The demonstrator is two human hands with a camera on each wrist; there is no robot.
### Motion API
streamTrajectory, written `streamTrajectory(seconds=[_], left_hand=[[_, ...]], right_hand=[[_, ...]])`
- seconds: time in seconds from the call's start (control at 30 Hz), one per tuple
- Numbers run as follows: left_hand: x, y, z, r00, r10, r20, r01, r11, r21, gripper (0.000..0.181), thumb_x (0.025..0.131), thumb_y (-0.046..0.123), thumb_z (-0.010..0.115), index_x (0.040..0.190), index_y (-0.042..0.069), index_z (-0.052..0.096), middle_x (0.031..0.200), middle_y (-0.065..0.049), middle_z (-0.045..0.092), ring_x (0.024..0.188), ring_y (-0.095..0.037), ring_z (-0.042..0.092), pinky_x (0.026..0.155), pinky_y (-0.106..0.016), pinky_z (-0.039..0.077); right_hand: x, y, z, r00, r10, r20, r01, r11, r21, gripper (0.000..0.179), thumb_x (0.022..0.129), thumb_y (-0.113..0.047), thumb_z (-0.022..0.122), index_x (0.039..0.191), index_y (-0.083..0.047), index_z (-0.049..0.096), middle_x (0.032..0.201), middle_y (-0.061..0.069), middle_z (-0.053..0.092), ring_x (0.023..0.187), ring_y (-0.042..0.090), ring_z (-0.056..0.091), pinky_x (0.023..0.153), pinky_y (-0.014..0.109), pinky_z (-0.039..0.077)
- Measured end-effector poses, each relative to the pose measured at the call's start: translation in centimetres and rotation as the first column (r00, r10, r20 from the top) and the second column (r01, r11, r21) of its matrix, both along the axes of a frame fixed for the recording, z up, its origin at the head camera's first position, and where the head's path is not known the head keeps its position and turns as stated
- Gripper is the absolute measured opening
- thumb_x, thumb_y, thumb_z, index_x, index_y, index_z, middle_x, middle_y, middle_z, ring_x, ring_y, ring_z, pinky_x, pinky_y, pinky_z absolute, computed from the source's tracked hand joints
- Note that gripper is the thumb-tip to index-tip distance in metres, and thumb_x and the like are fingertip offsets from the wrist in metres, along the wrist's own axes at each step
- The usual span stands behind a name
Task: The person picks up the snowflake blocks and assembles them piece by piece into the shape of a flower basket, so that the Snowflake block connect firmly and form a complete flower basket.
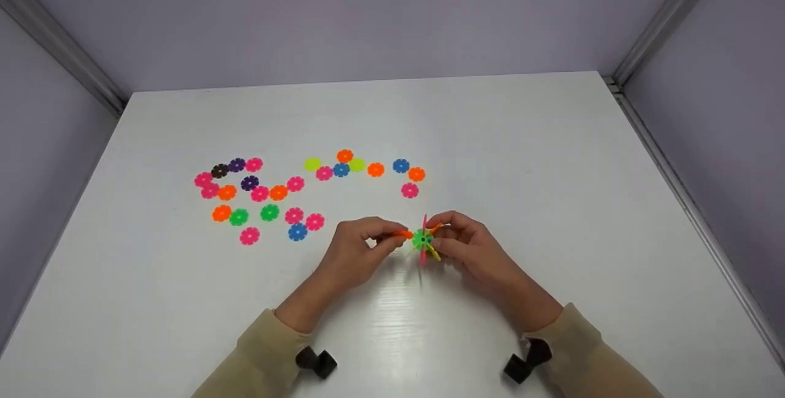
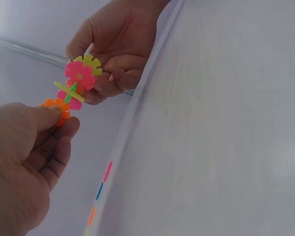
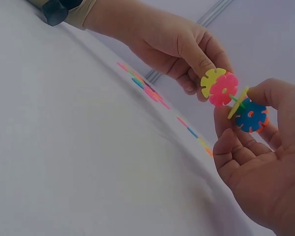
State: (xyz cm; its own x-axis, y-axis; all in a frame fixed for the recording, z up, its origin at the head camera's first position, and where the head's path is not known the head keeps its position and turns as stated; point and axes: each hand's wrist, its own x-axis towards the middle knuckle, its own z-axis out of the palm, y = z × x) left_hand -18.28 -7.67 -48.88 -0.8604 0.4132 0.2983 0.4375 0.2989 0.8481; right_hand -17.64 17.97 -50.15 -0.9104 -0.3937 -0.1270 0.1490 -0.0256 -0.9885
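Observation:
Both hands are at a cluster of interlocking flower discs (image 1: 422, 240) held above the white table. My left hand (image 1: 362, 252) pinches an orange disc (image 2: 56, 109) on the cluster's left side between thumb and fingers. From the other side, my right hand (image 1: 471, 251) grips the cluster, its thumb and fingertips round its right edge. A green disc faces up in the middle, with pink and yellow ones slotted about it. The right wrist view shows a blue disc (image 3: 250, 116) by the right fingers, and a pink disc (image 3: 223, 90) and a yellow one towards the left hand.
Loose flower discs in several colours lie flat on the table (image 1: 570, 214): a group at the left (image 1: 249, 183), some in the middle (image 1: 341, 170) and a trio (image 1: 416, 174) just beyond the hands. Lilac panels (image 1: 368, 24) with metal edge rails stand round the table.

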Motion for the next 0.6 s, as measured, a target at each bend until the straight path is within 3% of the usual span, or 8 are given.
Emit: streamTrajectory(seconds=[0.17,0.37,0.6], left_hand=[[0.01,-0.03,0.09,1.000,-0.008,-0.009,0.008,1.000,0.009,0.019,0.096,0.007,0.079,0.114,0.011,0.083,0.105,0.008,0.079,0.090,-0.007,0.071,0.079,-0.031,0.062],[0.00,-0.07,0.07,0.999,-0.006,-0.045,0.007,1.000,0.021,0.019,0.095,0.007,0.080,0.114,0.011,0.083,0.103,0.006,0.080,0.086,-0.010,0.071,0.077,-0.033,0.062],[0.09,-0.14,0.07,1.000,-0.009,-0.021,0.010,1.000,0.023,0.017,0.097,0.012,0.079,0.114,0.011,0.083,0.105,0.008,0.079,0.088,-0.009,0.071,0.079,-0.035,0.063]], right_hand=[[-0.05,0.11,0.00,1.000,-0.007,-0.022,0.007,1.000,0.028,0.034,0.101,-0.015,0.072,0.132,-0.007,0.062,0.115,0.017,0.069,0.092,0.025,0.065,0.082,0.026,0.058],[-0.20,0.17,-0.31,0.999,0.006,-0.033,-0.007,1.000,-0.026,0.035,0.104,-0.013,0.068,0.136,-0.002,0.059,0.112,0.018,0.071,0.093,0.025,0.067,0.085,0.027,0.059],[-0.13,0.18,-0.24,0.999,0.021,-0.030,-0.023,0.997,-0.068,0.036,0.104,-0.009,0.069,0.138,-0.003,0.059,0.120,0.019,0.072,0.099,0.028,0.071,0.094,0.036,0.060]])
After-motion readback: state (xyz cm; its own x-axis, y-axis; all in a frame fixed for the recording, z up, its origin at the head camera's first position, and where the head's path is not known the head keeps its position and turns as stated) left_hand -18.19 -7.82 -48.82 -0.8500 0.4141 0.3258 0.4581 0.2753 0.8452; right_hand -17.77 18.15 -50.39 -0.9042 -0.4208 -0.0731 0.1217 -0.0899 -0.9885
